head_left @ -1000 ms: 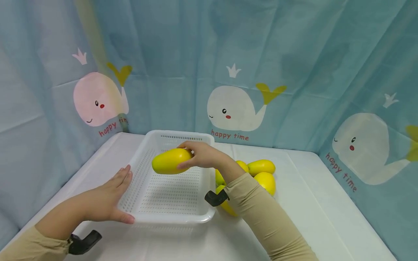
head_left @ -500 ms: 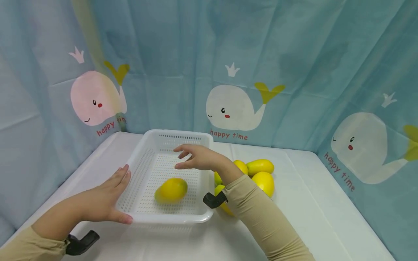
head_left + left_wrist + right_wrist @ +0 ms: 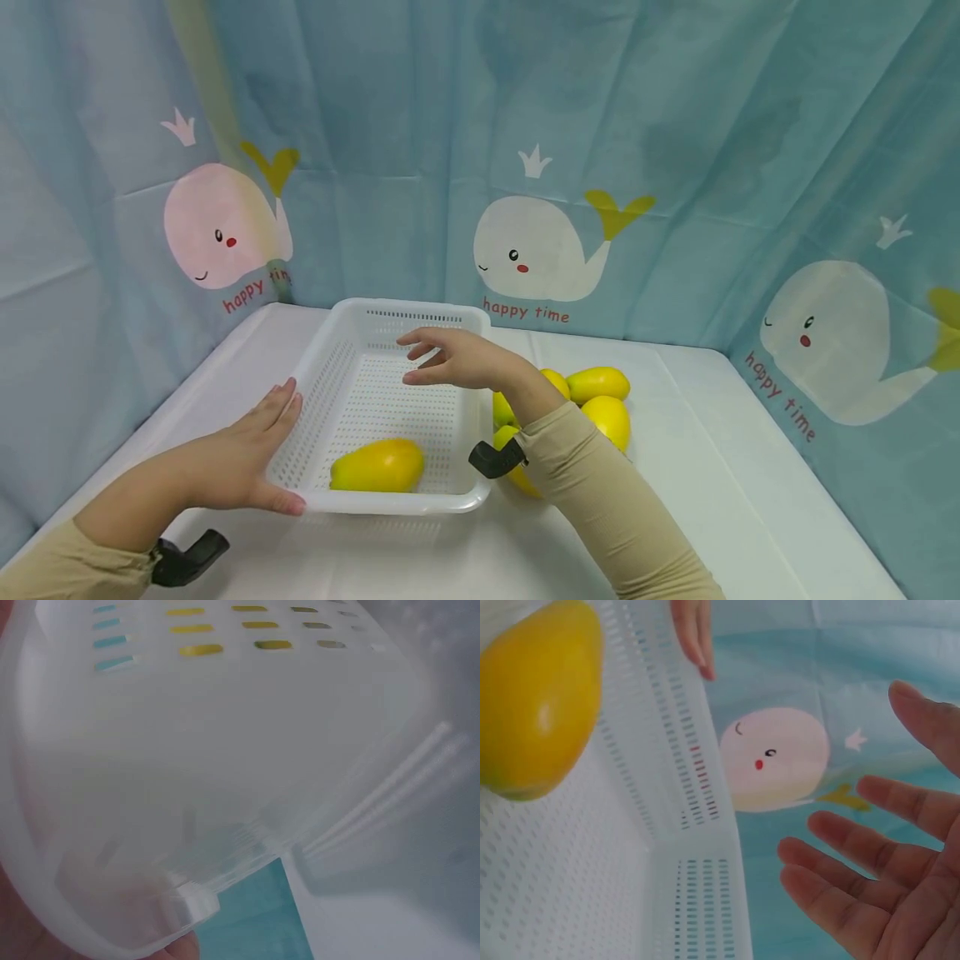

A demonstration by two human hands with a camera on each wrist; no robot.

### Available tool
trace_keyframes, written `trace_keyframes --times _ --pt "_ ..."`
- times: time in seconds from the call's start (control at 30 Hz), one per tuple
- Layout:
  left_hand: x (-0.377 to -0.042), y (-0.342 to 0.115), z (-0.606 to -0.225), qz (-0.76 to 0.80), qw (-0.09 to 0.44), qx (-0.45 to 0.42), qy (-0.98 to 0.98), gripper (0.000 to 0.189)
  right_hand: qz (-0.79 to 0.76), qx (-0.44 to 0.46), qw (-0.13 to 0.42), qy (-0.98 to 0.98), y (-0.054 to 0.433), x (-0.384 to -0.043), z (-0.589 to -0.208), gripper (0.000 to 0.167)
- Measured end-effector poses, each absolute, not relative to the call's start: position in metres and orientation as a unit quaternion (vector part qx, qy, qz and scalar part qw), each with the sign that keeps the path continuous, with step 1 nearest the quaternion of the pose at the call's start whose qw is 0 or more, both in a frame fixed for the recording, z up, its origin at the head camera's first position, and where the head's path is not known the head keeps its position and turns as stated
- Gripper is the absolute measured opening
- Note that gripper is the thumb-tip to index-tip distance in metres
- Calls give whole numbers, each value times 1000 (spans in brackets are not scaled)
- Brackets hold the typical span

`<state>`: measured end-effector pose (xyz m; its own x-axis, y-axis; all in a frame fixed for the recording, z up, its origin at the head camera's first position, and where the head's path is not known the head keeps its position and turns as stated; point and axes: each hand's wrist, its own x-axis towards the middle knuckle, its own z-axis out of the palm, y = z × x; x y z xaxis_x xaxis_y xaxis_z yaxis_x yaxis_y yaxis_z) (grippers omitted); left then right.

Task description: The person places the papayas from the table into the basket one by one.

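Observation:
A yellow papaya (image 3: pixel 378 467) with a greenish tip lies in the white plastic basket (image 3: pixel 390 502), close to its front wall. Over the basket's right half, my right hand (image 3: pixel 465 358) hovers with fingers spread and relaxed, holding nothing. The right wrist view shows that hand (image 3: pixel 885 877) with a gap between it and the papaya (image 3: pixel 544 697). My left hand (image 3: pixel 232 458) rests at the basket's front left corner, fingers straight along the left rim and thumb on the front rim. From the left wrist, yellow shows through slots in the basket wall (image 3: pixel 187 735).
Several more yellow fruits (image 3: pixel 600 383) are grouped on the white table (image 3: pixel 705 467) right of the basket, partly hidden by my right forearm. A blue curtain (image 3: pixel 390 225) printed with whales surrounds the table's back and sides.
My right hand has let go of the papaya, which has dropped into the basket and come to lie near its front. The left hand stays at the basket corner.

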<state>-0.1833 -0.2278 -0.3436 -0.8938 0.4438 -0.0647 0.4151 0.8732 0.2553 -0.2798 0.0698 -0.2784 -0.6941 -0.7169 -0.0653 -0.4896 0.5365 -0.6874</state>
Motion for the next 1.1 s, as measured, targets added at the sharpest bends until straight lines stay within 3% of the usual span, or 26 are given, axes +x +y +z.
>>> trace_keyframes --times 0.53,1.1 --pt "-184 -227 -343 118 79 210 967 132 -383 -313 143 857 124 -273 -262 51" --pt "-182 -226 -342 120 83 207 967 133 -414 -252 107 868 228 -268 -284 52"
